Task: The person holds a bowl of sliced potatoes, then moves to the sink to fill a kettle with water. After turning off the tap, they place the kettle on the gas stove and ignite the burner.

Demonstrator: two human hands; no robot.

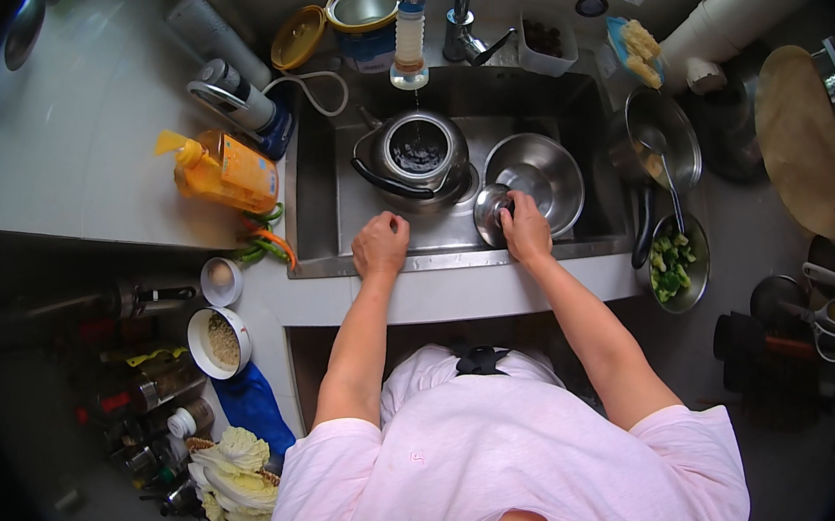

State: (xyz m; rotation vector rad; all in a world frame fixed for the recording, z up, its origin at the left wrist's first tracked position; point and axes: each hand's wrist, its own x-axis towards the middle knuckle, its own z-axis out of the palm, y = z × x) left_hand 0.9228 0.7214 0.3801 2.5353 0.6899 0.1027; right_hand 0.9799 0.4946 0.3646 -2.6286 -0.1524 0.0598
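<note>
A stainless steel kettle (pixel 456 144) without its lid stands in the metal sink (pixel 326 216), its black handle (pixel 389 185) folded down towards me. A thin stream from the ribbed faucet extension (pixel 409 50) falls into its opening, and water shows inside. My right hand (pixel 527 229) grips the knob of a round metal lid (pixel 487 217), tilted against the near left rim of a steel bowl (pixel 570 178) in the sink. Over the sink's front edge, my left hand (pixel 380 247) is curled with nothing visible in it.
Left of the sink stand an orange soap bottle (pixel 228 173), peppers (pixel 265 245) and a white bowl of grains (pixel 220 343). Cabbage leaves (pixel 236 489) lie nearer me. To the right are a steel pan (pixel 684 137) with a spoon and a bowl of green vegetables (pixel 673 266).
</note>
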